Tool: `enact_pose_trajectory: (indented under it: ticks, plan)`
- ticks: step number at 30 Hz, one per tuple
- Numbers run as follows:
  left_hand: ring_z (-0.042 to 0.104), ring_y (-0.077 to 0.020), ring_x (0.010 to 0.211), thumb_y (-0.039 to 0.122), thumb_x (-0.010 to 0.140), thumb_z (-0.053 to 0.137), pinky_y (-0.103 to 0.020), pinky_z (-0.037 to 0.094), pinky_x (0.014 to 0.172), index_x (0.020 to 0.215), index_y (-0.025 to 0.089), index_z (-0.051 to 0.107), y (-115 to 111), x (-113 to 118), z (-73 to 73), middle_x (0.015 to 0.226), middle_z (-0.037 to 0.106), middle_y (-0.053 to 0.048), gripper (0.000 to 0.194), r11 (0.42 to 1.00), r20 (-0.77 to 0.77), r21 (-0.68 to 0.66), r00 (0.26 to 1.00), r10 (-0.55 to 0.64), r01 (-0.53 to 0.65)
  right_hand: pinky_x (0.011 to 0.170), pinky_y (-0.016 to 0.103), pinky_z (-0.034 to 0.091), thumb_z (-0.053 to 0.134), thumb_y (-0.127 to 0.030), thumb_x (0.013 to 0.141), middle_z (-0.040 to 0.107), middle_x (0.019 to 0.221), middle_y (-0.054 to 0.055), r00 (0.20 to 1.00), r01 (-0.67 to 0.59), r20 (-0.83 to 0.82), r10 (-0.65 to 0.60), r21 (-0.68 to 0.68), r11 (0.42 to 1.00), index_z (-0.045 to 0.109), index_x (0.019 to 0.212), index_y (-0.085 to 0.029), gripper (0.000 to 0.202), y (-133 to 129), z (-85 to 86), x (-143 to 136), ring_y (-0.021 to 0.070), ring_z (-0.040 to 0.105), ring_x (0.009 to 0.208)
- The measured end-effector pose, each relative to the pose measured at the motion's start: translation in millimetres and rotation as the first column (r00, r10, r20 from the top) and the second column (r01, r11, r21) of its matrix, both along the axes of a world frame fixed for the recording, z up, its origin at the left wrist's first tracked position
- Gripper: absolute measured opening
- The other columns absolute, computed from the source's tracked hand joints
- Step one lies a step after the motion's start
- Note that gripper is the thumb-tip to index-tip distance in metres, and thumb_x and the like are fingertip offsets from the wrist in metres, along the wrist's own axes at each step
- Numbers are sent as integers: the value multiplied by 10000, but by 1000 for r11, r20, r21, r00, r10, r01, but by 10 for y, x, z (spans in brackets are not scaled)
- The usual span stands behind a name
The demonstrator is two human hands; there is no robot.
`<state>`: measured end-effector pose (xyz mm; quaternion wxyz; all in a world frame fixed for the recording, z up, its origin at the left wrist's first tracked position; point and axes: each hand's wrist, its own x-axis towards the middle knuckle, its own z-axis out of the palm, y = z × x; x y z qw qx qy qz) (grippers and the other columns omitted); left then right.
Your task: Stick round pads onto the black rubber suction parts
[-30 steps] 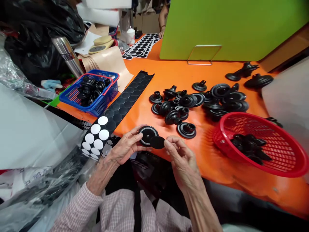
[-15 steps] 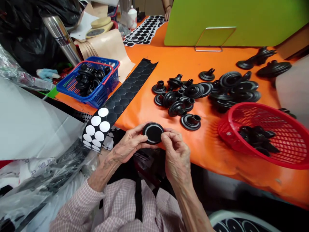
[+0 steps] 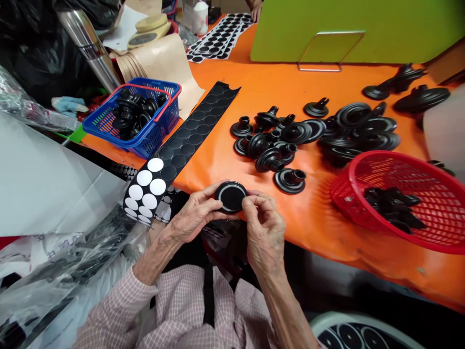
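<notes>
In front of my body, just off the table's near edge, my left hand point(image 3: 199, 211) is closed around the left side of a black round disc point(image 3: 232, 198). A grey ring runs around the disc's upturned face, and its underside is hidden. At the disc's right edge, my right hand point(image 3: 267, 223) has thumb and fingertips pinched together on the rim. Left of my hands, a black strip of round stickers point(image 3: 189, 138) lies on the table, its near end curling over the edge and showing white circles. Several black stemmed discs point(image 3: 289, 180) lie loose beyond my right hand.
On the orange table point(image 3: 218, 169) stand a blue basket point(image 3: 145, 145) of black parts and a red basket point(image 3: 345, 194) holding more. A green board point(image 3: 345, 29) rises at the back. Behind are sticker sheets point(image 3: 218, 41) and a metal flask point(image 3: 89, 48). Another person's hand point(image 3: 256, 9) shows at the top.
The view has shifted slightly, so the table things sit a little higher, those at right also farther right. Both hands keep their hold on the disc, with hardly any visible movement.
</notes>
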<state>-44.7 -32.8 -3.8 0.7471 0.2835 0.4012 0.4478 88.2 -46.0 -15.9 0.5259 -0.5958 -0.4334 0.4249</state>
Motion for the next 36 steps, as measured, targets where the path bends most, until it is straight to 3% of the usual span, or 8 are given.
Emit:
enact_pose_trajectory:
  ticks: [5,10,17,23,27,29,33,36]
  plan:
    - [647,-257,1020,158,758,660,-435,548,886,1115,214,697,-4,-6,6,1143,684,-71,364,1000,7,-8,1000,12,-12,864,361,471,534,-349,853,548,967,54,992,18,126,-25,55,998,573,756,-200,182,-2,-17,-33,185,561,929]
    - [637,-275,1056,247,800,669,-440,552,882,1126,188,686,-11,13,-49,1168,670,-96,331,999,6,26,999,37,-37,821,381,487,511,-316,876,559,937,59,971,34,231,-65,137,990,541,789,-213,139,-8,-86,-74,201,566,929]
    - [666,-257,978,260,705,760,-380,595,786,1029,143,691,-11,82,-52,1090,688,-88,351,984,-57,-25,983,176,-178,794,384,491,459,-224,914,548,904,65,862,-19,484,-150,327,945,468,814,-236,101,-12,-147,-135,209,558,938]
    - [667,-248,965,281,666,781,-364,601,768,1004,139,683,-23,78,-44,1050,690,-78,379,972,-112,-21,966,232,-236,860,441,461,439,-236,932,560,945,84,814,-46,556,-171,355,934,463,847,-236,88,-12,-203,-188,227,546,969]
    - [670,-238,937,301,656,785,-360,602,752,992,143,685,-27,84,-62,1048,685,-77,384,967,-117,-16,961,249,-253,838,426,488,487,-292,912,557,954,84,859,9,484,-169,315,949,488,911,-226,66,-12,-225,-194,223,563,942]
    - [673,-229,902,314,673,774,-350,603,726,1011,146,679,-41,76,-63,1058,681,-82,390,968,-117,-15,962,247,-250,806,404,508,526,-348,890,569,979,87,909,34,396,-126,232,972,514,1005,-213,178,-14,-205,-172,216,583,901]
    - [663,-187,823,367,765,695,-275,584,666,1089,165,666,-76,-29,-3,1026,683,-80,383,982,-253,56,949,187,-178,697,352,528,560,-487,848,645,844,48,975,-135,173,139,-37,990,601,896,-210,283,31,-97,-107,204,620,768]
    - [631,-136,704,407,805,642,-202,536,567,1138,172,656,-12,-225,93,912,683,-63,408,987,-397,130,907,143,-99,524,296,497,656,-542,753,634,691,24,965,-262,-34,260,-107,959,604,760,-205,341,218,10,-146,177,596,603]
